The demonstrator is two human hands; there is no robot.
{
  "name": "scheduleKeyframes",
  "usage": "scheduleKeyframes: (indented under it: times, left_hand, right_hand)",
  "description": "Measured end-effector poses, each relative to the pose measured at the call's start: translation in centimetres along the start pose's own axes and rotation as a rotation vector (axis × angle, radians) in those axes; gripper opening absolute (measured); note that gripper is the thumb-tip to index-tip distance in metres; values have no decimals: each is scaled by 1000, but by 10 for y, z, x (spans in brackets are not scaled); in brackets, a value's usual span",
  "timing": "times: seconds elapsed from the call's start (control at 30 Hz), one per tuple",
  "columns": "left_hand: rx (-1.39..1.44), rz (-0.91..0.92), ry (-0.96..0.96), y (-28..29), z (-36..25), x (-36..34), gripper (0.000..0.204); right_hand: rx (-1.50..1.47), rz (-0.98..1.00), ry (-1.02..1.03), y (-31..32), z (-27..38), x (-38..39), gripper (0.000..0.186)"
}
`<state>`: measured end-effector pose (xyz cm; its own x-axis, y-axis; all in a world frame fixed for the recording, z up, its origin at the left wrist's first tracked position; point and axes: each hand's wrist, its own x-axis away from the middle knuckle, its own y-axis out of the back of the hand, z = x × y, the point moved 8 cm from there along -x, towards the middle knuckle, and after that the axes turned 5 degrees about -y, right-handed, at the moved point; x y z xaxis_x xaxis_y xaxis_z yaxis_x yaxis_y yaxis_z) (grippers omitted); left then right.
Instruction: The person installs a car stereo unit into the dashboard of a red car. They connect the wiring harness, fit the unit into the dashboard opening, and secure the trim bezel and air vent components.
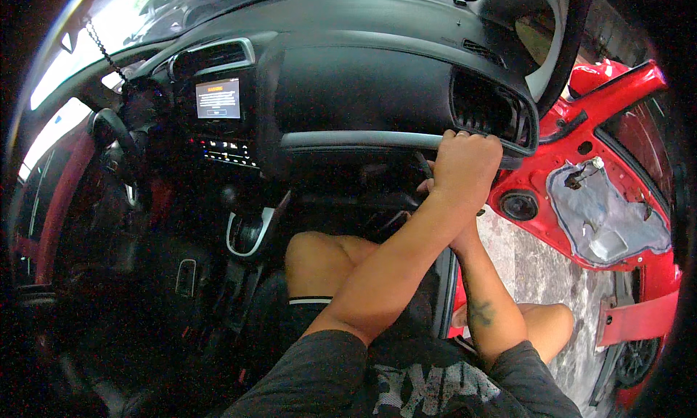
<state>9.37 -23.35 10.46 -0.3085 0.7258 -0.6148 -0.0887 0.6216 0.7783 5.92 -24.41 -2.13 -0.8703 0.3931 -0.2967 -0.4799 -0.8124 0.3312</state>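
Note:
I am seated at the dashboard (363, 84) of a car. My left hand (468, 164) reaches across to the right end of the silver trim strip (348, 138), its fingers curled over the edge beside the dark air-vent recess (486, 109). My right hand (428, 182) is below and partly behind the left one, its fingers bent around a dark piece under the strip, perhaps a tool; what it is I cannot make out. Both forearms come up from the lower edge, the left crossing in front of the right.
The screen (218, 99), gear selector (243, 233) and steering wheel (112, 135) are to my left. At right a red open door (617, 128), its inner panel removed, shows a speaker (519, 205) and grey lining (588, 207) above concrete ground (534, 273). My bare knees (312, 262) are below the dashboard.

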Motion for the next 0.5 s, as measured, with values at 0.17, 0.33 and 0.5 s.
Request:
scheduleKeyframes:
  times: [0.17,0.33,0.5]
  left_hand:
    - [28,17,-4,-8,-4,-2,7]
    - [41,-1,-2,5,7,0,7]
    - [77,12,-31,5,0,3,8]
  right_hand:
    - [55,-48,-68,2,-5,12,53]
    - [-226,22,-85,-34,-1,-10,44]
    - [-410,-61,-235,-28,-9,8,40]
